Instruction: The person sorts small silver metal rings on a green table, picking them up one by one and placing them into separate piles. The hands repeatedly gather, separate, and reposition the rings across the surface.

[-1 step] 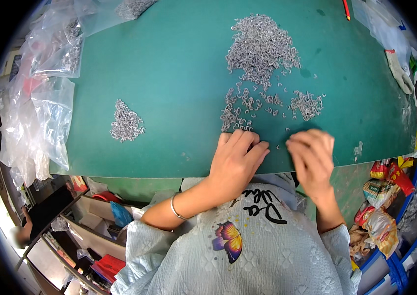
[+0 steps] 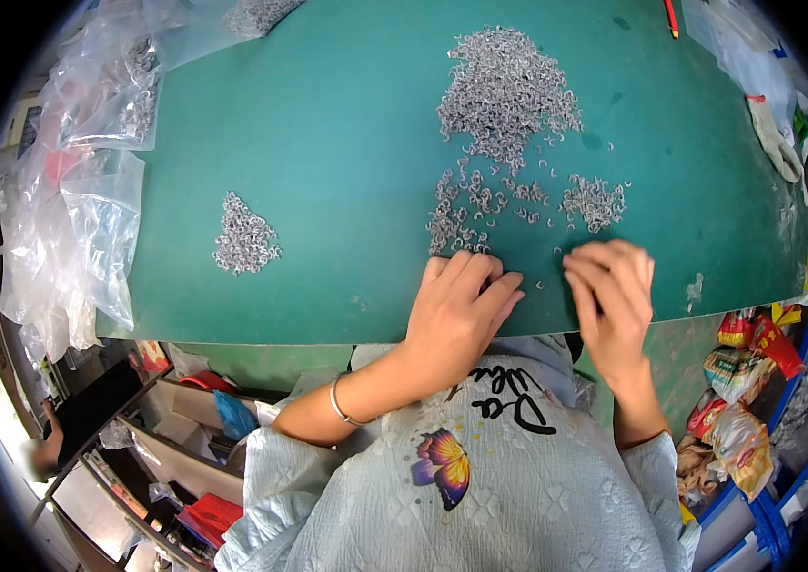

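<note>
- Right hand (image 2: pixel 616 310) has shifted slightly far and right; I cannot tell whether its curled, blurred fingers meet.
- Left hand (image 2: pixel 452 310): fingers curled together, any grip hidden.
- Grey curved pieces (image 2: pixel 595 204) lie on the green table (image 2: pixel 347 172), beyond both hands.

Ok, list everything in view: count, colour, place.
Table: one, green, centre
Large pile of curved pieces: one, grey, table's far side
Small pile: one, grey, table's left part
Loose curved pieces: many, grey, nearer than large pile
Clear bags: several, transparent, left edge
Thin stick: one, red, far right
Glove: one, whitish, right edge
Packets: several, mostly red and yellow, lower right
Plastic bag: one, blue, lower left
Other person: one, dark clothing, far left
Shirt: one, pale, bottom centre
Bracelet: one, silver, left wrist
Left hand: one, bare, near edge
Right hand: one, bare, near edge
</note>
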A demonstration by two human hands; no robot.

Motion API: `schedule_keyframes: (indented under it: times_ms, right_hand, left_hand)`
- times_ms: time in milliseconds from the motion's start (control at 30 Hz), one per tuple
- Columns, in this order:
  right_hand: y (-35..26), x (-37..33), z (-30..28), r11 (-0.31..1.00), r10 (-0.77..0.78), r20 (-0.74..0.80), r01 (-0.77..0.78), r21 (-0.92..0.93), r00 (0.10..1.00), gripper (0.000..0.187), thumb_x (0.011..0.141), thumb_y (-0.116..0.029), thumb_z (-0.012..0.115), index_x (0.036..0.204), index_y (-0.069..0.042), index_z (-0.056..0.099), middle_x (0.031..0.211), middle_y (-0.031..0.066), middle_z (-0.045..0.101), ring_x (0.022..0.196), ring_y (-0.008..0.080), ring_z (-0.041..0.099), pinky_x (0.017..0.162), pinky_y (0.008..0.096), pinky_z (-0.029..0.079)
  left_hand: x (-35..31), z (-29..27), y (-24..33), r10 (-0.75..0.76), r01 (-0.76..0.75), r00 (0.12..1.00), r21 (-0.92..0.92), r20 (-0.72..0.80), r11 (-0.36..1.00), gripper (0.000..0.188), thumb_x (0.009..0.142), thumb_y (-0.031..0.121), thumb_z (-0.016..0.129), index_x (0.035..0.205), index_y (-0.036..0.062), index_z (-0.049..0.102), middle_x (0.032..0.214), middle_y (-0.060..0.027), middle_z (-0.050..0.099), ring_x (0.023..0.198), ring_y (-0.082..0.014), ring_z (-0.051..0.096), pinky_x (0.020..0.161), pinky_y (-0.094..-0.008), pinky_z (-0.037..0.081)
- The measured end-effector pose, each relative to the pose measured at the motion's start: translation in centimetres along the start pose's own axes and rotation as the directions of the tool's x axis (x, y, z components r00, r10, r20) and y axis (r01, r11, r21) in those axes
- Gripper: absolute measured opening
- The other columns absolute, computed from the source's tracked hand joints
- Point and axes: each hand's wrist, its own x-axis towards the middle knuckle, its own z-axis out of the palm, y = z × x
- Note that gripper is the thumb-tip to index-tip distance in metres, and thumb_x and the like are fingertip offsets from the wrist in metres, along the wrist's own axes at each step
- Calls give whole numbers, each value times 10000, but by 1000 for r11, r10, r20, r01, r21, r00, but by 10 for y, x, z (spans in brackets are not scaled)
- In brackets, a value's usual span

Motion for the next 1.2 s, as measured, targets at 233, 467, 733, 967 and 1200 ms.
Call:
schedule_keyframes:
  times_ms: [233,467,733,967,1200]
  right_hand:
    - [8,6,6,992,-11,48,17,-126,999,191,753,-43,764,932,-71,704,1058,41,637,971,267,560,869,393,373]
    - [6,3,10,994,-11,47,16,-110,999,195,745,-60,771,926,-68,700,1047,37,639,961,253,564,873,392,355]
    - [3,0,2,987,100,-16,-101,-122,995,206,748,-70,778,941,-58,706,980,34,643,921,237,564,859,376,361]
    - [1,1,7,988,38,24,-34,-153,999,171,762,-67,768,919,-82,701,990,32,635,927,237,556,867,384,353]
    - [-9,4,7,985,172,125,-172,-6,977,144,761,-66,772,877,-73,688,1060,52,610,991,258,522,859,384,342]
  left_hand:
    - [-1,-4,-2,-5,5,1000,3,-27,1000,259,776,20,752,1026,51,694,927,-52,599,813,-219,562,708,-349,366]
    - [2,-13,-2,-127,135,990,157,-59,978,263,790,42,722,1049,65,679,1076,-71,584,999,-264,536,831,-414,356]
    - [4,-17,-20,-147,185,975,238,-169,953,289,785,75,727,1069,86,675,1160,-74,567,1063,-279,522,870,-435,339]
    - [13,-9,-13,-84,99,993,205,-81,974,262,795,28,735,1047,68,679,1060,-53,598,907,-220,555,803,-380,345]
    - [11,-16,-13,-77,91,994,192,-81,977,251,799,21,731,1040,47,669,1037,-65,605,896,-241,559,808,-381,346]
